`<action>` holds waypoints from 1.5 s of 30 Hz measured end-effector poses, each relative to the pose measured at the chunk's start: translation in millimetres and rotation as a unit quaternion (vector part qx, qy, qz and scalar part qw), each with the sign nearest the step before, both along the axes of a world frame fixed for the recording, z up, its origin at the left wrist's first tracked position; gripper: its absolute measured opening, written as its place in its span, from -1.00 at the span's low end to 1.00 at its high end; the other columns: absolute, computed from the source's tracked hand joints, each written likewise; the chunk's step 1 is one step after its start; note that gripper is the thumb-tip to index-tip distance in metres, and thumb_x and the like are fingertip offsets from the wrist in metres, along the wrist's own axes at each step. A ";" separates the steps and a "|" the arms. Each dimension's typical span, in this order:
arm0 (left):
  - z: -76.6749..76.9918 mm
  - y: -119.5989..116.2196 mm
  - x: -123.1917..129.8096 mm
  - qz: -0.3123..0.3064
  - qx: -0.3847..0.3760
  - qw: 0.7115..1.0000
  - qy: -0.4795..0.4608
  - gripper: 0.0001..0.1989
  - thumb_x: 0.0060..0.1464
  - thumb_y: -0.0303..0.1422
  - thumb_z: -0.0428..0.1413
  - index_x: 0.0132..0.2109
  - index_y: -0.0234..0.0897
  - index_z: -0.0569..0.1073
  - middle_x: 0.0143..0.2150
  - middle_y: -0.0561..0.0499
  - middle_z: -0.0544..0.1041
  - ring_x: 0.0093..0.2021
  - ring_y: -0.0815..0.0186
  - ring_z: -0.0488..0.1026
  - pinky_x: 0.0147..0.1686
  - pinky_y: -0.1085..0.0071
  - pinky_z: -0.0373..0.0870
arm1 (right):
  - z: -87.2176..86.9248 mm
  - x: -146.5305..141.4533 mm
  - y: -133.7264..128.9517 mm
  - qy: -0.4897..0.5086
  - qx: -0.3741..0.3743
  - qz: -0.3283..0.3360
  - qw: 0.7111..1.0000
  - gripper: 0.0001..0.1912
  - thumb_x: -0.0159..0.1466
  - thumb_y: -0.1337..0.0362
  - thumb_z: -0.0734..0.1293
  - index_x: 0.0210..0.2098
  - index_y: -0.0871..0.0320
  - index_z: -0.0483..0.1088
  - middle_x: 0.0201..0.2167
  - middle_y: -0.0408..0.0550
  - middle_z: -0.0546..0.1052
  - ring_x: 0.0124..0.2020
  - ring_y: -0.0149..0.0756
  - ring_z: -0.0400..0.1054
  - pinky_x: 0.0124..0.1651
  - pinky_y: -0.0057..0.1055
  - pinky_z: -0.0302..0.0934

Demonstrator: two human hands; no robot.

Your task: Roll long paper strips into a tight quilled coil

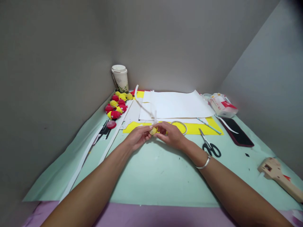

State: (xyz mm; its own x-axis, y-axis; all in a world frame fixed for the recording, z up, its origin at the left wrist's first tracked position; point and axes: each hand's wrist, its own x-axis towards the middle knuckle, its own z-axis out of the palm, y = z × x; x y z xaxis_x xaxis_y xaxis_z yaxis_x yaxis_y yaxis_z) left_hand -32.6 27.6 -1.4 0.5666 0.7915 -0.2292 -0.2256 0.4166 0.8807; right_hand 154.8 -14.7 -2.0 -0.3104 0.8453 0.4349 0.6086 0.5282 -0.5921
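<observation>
A small round yellow piece (153,130) with a ridged surface sits between my two hands, held just above the table. The fingertips of my left hand (138,137) pinch it from the left. My right hand (172,135) has its fingers curled against the right side of the same piece. Fingers partly cover it, so its exact kind is unclear. Just behind the hands, a narrow pale strip (155,116) stands up; whether it joins the yellow piece cannot be seen.
Red and yellow ridged pieces (114,114) are grouped at left, near a lidded cup (120,78). White sheets (175,105) lie over yellow sheets (197,128) behind the hands. Scissors (209,146), a phone (238,132), a tissue pack (222,105) and a glue gun (280,178) are at right.
</observation>
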 end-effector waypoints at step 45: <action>-0.7 -0.7 2.4 0.011 0.007 1.000 -0.025 -0.84 -0.01 -0.35 0.23 -0.34 -0.41 0.51 -0.42 -0.01 0.43 -0.45 0.45 0.32 -0.41 0.51 0.27 | -5.2 -2.9 2.4 0.009 0.003 -0.019 1.000 -0.73 0.19 0.24 0.40 -0.13 0.10 0.36 -0.37 -0.13 0.45 -0.41 -0.39 0.32 -0.33 -0.44 0.23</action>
